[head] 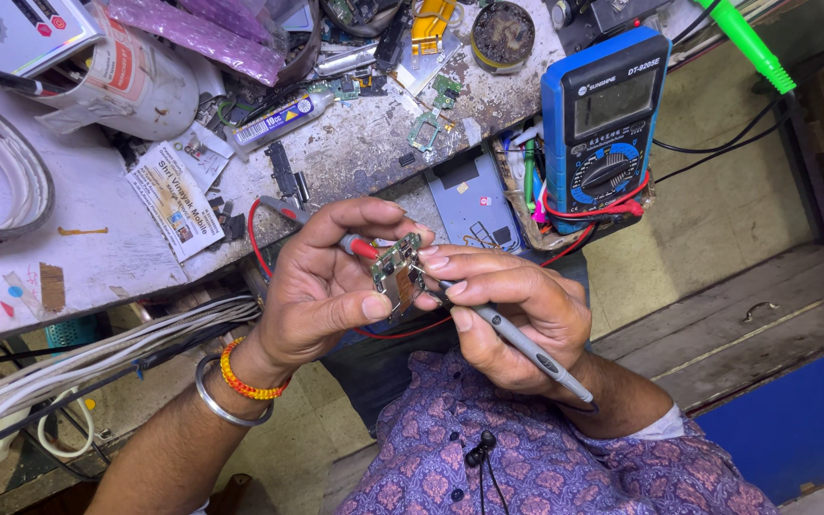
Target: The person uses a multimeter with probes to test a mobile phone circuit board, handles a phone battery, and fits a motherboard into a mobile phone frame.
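Evidently the step in hand was probing a small circuit board (pixel 396 270) with the leads of the blue multimeter (pixel 606 124) that stood at the bench edge beyond the hands. The left hand (pixel 321 286) was closed on the board, thumb below and fingers above, and the same hand pinned the red probe (pixel 360 247) against the board's upper edge. The right hand (pixel 517 310) gripped the grey probe (pixel 517 339) like a pen, its tip hidden at the board. The hands met over the board, held in the air just off the worn bench (pixel 97 229). The next move, I judged, called for a steady touch on tiny contacts and a glance at the meter's screen. Counted: one board held, two probes, one meter, two bracelets on the left wrist.
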